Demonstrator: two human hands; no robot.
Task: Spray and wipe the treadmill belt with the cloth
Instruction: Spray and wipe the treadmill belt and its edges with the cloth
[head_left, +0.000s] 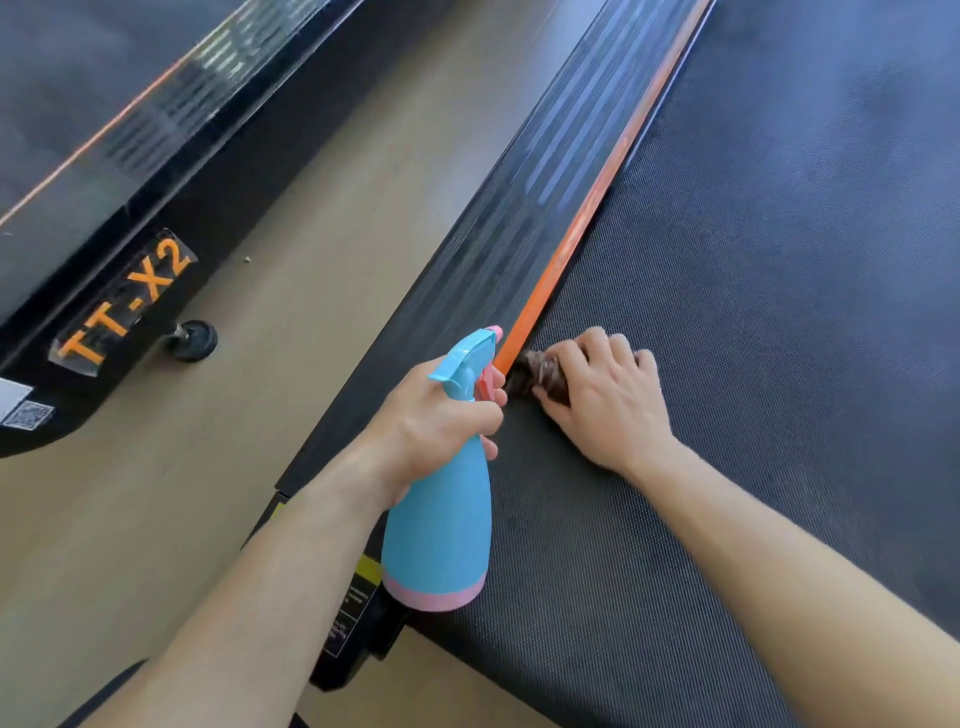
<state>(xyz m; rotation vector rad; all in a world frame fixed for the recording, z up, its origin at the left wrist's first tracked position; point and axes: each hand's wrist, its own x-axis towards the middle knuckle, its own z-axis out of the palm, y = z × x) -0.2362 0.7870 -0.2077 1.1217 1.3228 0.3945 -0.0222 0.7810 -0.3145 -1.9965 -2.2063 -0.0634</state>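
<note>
The dark textured treadmill belt (753, 312) fills the right half of the view. My right hand (602, 395) presses a small brown cloth (535, 371) onto the belt, right against the orange strip (587, 218) at the belt's left edge. Most of the cloth is hidden under my fingers. My left hand (436, 426) grips the neck of a light blue spray bottle (441, 519) with a pink trigger and pink base. The bottle is held upright just left of the cloth, its nozzle pointing up along the strip.
A ribbed black side rail (509, 223) runs left of the orange strip. Beige floor (291, 260) separates this treadmill from a second black machine (119, 291) marked TT-X2 at the left, which has a small foot (195, 340).
</note>
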